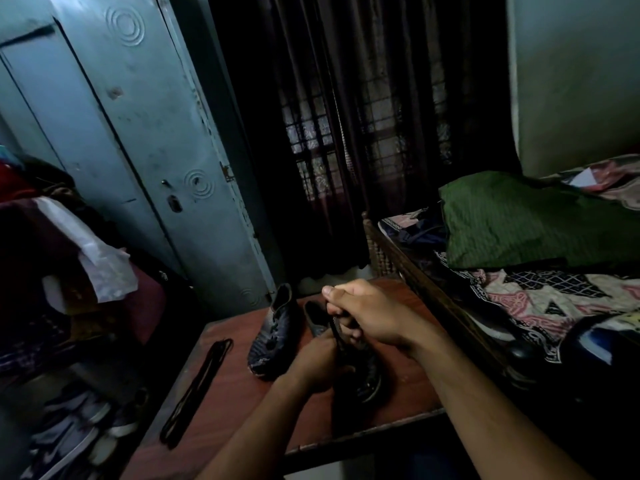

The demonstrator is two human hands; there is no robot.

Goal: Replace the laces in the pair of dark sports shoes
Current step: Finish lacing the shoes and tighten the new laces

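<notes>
Two dark sports shoes stand on a reddish-brown wooden table (228, 403). The left shoe (273, 334) lies alone with its opening facing away from me. The right shoe (363, 375) is mostly covered by my hands. My right hand (367, 310) is raised above it, fingers curled round a dark lace (335, 332) that runs down toward the shoe. My left hand (315, 365) rests lower against the shoe and grips the same lace near the eyelets. A loose bundle of dark laces (197, 386) lies stretched along the table's left side.
A grey metal cupboard (138, 150) stands behind the table at the left. A bed with a dark wooden frame (433, 296) and green pillow (519, 220) borders the table's right. Clothes are piled at the left (69, 265), shoes on the floor (76, 427). A dark curtain (346, 133) hangs at the back.
</notes>
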